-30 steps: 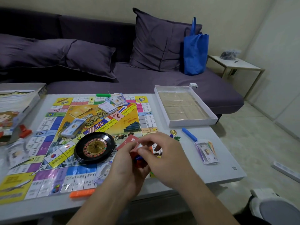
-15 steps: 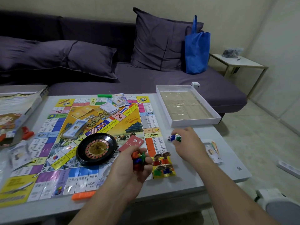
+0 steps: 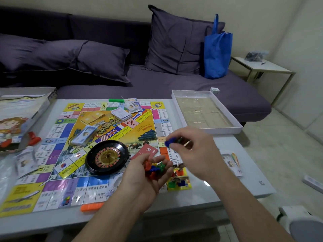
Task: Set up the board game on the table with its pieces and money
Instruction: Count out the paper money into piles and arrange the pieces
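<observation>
Plastic game pieces [image 3: 154,169], red, blue, green, cupped in left hand [image 3: 148,179], right hand [image 3: 194,151] just beyond pinching blue piece [image 3: 168,143], roulette wheel [image 3: 107,157] left of both

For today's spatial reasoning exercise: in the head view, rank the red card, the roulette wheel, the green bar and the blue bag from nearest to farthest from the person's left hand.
1. Red card, just beyond the left hand.
2. Roulette wheel, to the hand's left on the board.
3. Green bar, at the board's far edge.
4. Blue bag, on the sofa, far right.

Colourful board [image 3: 97,154] flat on table [image 3: 227,189]
</observation>
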Demonstrator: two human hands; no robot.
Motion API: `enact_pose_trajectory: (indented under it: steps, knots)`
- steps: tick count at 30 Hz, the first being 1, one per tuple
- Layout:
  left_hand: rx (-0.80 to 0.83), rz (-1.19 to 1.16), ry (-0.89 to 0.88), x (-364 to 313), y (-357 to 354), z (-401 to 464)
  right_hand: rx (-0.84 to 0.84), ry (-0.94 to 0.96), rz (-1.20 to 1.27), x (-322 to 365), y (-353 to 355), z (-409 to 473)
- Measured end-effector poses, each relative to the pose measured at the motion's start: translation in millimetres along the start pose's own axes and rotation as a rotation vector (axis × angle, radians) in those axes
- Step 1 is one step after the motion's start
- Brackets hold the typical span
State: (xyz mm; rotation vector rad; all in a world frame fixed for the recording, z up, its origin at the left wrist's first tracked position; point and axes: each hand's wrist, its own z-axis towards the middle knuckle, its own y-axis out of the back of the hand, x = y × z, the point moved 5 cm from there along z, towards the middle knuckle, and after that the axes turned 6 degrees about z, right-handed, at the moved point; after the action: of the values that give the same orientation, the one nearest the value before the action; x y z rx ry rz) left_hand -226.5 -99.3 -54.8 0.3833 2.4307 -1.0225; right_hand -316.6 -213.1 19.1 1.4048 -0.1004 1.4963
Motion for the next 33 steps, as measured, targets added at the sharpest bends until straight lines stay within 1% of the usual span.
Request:
enact_pose_trajectory:
  steps: [4, 5, 6, 7, 9, 11, 15, 17, 20, 23, 26, 28, 30, 31, 33]
  knots:
    - [0.033, 0.001, -0.032, -2, 0, -2, 0.293, 0.08, -0.086, 15, -35, -16]
    - [0.019, -0.01, -0.038, -3, 2, -1, 0.333, 0.081, -0.08, 14, -38, -18]
    - [0.005, -0.026, -0.042, -5, 3, -1, 0.333, 0.081, -0.056, 14, -37, -18]
    - [-0.008, -0.038, -0.039, -6, 5, -1, 0.301, 0.078, -0.019, 13, -33, -17]
    - [-0.023, -0.047, -0.011, -8, 7, -3, 0.183, 0.04, 0.056, 9, -20, -12]
    - [-0.033, -0.043, 0.01, -8, 8, -3, 0.062, -0.072, 0.066, -7, -8, -3]
    - [-0.055, -0.017, -0.009, -11, 11, -6, -0.095, -0.303, -0.223, -67, 9, 15]
    - [-0.06, 0.0, -0.025, -12, 12, -7, -0.091, -0.376, -0.288, -90, 9, 19]
    - [-0.062, 0.014, -0.032, -13, 13, -7, 0.014, -0.428, -0.29, -102, -9, 21]
    - [-0.079, 0.011, -0.034, -14, 13, -6, 0.055, -0.411, -0.403, -103, -23, 22]
    - [-0.095, -0.014, -0.045, -15, 14, -6, -0.004, -0.438, -0.434, -102, -17, 23]
    - [-0.091, -0.017, -0.052, -16, 14, -6, -0.086, -0.401, -0.323, -87, -7, 26]
    - [-0.087, -0.003, -0.052, -17, 13, -5, -0.137, -0.305, -0.151, -57, -1, 28]
    - [-0.085, -0.003, -0.051, -17, 13, -4, -0.125, -0.248, -0.062, -37, -2, 27]
    - [-0.084, -0.013, -0.051, -16, 12, -4, -0.027, -0.131, 0.061, -2, -15, 19]
